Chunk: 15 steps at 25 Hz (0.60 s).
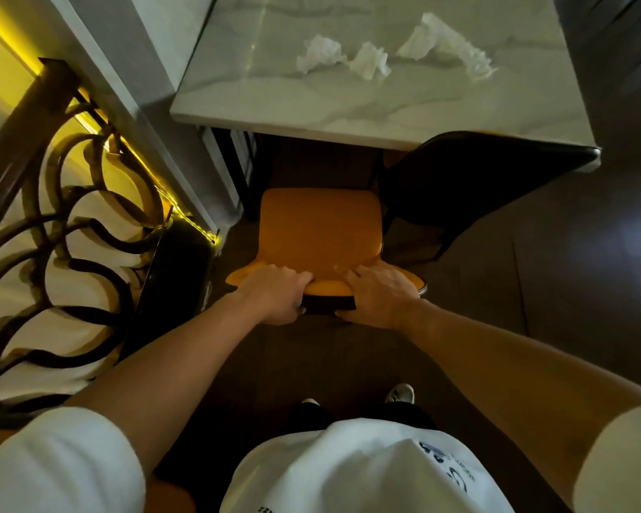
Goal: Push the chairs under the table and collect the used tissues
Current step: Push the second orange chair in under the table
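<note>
An orange chair (321,227) stands in front of me, its seat just short of the marble table (348,109). My left hand (274,294) and my right hand (382,294) both grip the top of its backrest, side by side. A second, dark chair (456,179) sits to the right, partly under the table's near edge. Three crumpled white tissues lie on the tabletop: a small one (321,53), a middle one (371,61) and a long one (445,42) toward the right.
A dark wrought-iron railing (52,216) with a yellow light strip runs along my left. A grey wall panel (156,105) borders the table's left side. Dark floor (533,290) stretches to the right. My shoes (400,394) show below.
</note>
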Tool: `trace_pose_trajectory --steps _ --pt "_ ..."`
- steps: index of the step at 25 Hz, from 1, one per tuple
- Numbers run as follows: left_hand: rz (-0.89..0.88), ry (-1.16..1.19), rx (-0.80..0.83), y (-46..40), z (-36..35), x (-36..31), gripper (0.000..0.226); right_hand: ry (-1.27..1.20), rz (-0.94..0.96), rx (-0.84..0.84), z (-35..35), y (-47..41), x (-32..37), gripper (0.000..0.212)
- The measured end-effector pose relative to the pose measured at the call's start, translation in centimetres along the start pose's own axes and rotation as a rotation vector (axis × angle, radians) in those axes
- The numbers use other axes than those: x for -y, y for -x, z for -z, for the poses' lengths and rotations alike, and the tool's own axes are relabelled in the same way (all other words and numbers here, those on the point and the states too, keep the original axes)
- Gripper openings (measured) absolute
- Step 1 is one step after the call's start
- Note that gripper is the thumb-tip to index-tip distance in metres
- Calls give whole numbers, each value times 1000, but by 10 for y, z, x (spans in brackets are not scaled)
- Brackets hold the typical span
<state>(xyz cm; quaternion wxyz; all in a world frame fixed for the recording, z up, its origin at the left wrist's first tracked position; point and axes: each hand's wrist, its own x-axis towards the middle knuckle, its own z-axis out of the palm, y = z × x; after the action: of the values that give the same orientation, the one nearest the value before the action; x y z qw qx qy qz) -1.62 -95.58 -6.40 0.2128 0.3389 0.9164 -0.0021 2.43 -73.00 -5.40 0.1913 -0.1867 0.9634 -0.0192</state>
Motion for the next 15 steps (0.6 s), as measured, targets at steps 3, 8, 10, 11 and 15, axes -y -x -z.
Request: trace_pose_trajectory --steps 3,8,10,11,15 --pt "-27 14 35 -5 12 30 52 -60 13 25 6 -24 13 64" --pt "-62 -37 72 -34 31 71 60 -104 13 1 20 -73 6 45" --pt "-109 -78 91 -47 39 79 48 -92 28 -14 24 -86 -2 46" --pt "-122 -66 111 -53 44 85 42 -88 34 -22 26 -93 -6 46" --pt "-138 -34 84 -76 55 113 37 -90 32 -51 36 -127 -16 45"
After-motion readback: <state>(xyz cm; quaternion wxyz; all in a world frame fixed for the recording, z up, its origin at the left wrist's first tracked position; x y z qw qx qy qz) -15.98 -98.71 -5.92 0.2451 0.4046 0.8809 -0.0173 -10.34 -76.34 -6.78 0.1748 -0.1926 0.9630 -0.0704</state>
